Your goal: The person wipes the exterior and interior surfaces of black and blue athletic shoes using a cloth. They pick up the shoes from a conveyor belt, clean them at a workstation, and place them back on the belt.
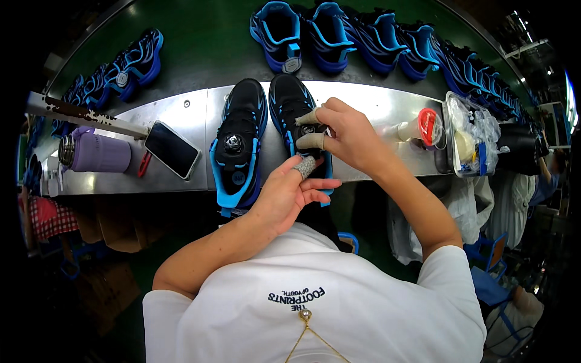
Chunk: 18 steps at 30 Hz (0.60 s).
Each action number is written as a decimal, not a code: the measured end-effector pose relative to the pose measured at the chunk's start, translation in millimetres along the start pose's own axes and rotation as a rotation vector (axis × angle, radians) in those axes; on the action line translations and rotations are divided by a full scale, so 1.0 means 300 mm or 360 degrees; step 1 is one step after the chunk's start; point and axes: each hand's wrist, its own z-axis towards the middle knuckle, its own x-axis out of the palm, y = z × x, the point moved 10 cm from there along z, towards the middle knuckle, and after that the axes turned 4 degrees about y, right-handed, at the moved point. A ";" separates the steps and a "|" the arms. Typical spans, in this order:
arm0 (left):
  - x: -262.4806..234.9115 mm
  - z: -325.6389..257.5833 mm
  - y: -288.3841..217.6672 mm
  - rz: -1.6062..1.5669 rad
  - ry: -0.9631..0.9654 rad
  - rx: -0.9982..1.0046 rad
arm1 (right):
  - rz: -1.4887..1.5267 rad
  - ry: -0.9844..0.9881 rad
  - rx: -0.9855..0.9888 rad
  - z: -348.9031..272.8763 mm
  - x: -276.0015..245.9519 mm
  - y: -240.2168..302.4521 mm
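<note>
Two black sneakers with bright blue trim lie side by side on the metal ledge, toes pointing away from me. On the tongue of the right sneaker (287,97) is a round dial (307,129), with the covered thumb and finger of my right hand (351,136) closed around it. My left hand (279,196) is over that shoe's heel opening and partly hides it. Its grey-covered index finger reaches toward the tongue, while the other fingers stretch out, holding nothing. The left sneaker (245,106) sits untouched, its own dial (233,143) in plain sight.
Beyond the metal ledge (196,130), more sneakers (275,33) line a green surface (206,36). At left are a purple bottle (100,152), a phone (172,150) and a worn metal bar (85,112). A red-lidded container (428,127) and a tray of plastic bags (469,130) are at right.
</note>
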 end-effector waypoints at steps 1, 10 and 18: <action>-0.002 0.002 -0.001 0.0003 0.0004 -0.0002 | -0.0001 0.0003 -0.0003 0.004 -0.002 0.002; -0.001 -0.008 -0.007 0.0008 -0.0013 -0.0008 | 0.0226 0.0144 -0.0323 0.023 0.015 0.043; 0.000 -0.089 -0.109 0.0515 0.0118 -0.0130 | 0.0272 -0.0203 0.0187 -0.035 -0.110 -0.179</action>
